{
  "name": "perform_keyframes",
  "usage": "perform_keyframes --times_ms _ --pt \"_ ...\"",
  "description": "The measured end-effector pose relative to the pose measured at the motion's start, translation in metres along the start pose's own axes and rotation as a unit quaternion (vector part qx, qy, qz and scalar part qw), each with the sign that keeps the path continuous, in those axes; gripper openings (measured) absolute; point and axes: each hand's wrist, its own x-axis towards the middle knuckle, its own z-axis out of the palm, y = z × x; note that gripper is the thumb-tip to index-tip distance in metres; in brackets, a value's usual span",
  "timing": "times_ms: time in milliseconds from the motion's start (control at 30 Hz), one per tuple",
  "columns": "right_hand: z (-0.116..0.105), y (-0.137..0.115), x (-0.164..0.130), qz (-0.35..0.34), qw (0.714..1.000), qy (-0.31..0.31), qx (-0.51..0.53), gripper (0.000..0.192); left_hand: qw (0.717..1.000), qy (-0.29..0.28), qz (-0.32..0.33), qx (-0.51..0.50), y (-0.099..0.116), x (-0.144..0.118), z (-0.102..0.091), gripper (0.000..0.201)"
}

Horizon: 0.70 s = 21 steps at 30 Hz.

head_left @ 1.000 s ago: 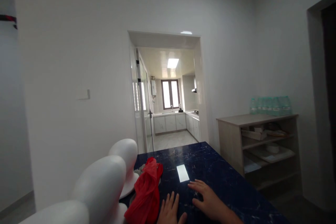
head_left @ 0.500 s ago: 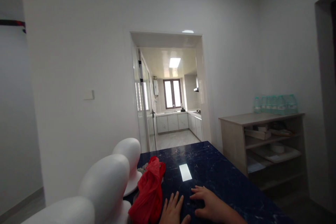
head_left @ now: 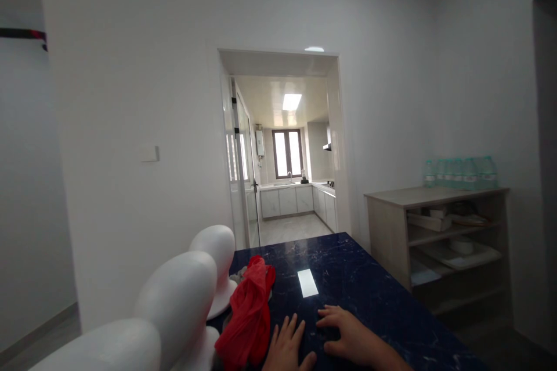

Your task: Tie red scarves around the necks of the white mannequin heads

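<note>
- The left hand (head_left: 287, 349) lies flat on the dark blue marbled worktop (head_left: 369, 295), fingers spread and palm down, holding nothing; its wrist is cut off by the lower edge of the view.
- The right hand (head_left: 348, 336) rests just beside it on the same surface, fingers loosely spread and slightly arched, also empty.
- A red cloth (head_left: 248, 316) — crumpled and draped in a long heap — lies on the worktop just left of the left hand; whether the little finger touches it is hard to tell from this angle.
- A bit of grey fabric (head_left: 238, 273) shows at the far end of the red cloth.
- Three white foam mannequin heads (head_left: 180, 295) stand in a row along the left edge of the worktop, the farthest one on a flared base close to the red cloth.
- A ceiling light is mirrored as a bright patch on the worktop beyond the fingers.
- To the right stands a wooden shelf unit (head_left: 391, 226) with a pack of water bottles (head_left: 461, 172) on top.
- Straight ahead, a doorway (head_left: 278, 58) opens onto a white kitchen.
</note>
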Motion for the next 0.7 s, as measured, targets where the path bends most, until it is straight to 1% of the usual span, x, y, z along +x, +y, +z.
perform_keyframes --times_ms 133,433,700 --pt "0.0025 0.0054 0.0012 0.004 1.000 0.005 0.004 0.063 1.000 0.001 0.000 -0.001 0.0000 -0.0006 0.0005 0.087" --pt "-0.0011 -0.0028 -0.0011 0.007 1.000 0.007 0.002 0.060 1.000 0.001 0.001 -0.001 -0.0030 0.0001 0.0013 0.087" --pt "0.0001 0.0001 -0.0008 0.009 1.000 0.014 0.009 0.059 1.000 0.001 0.005 -0.007 -0.0039 0.0003 0.0018 0.088"
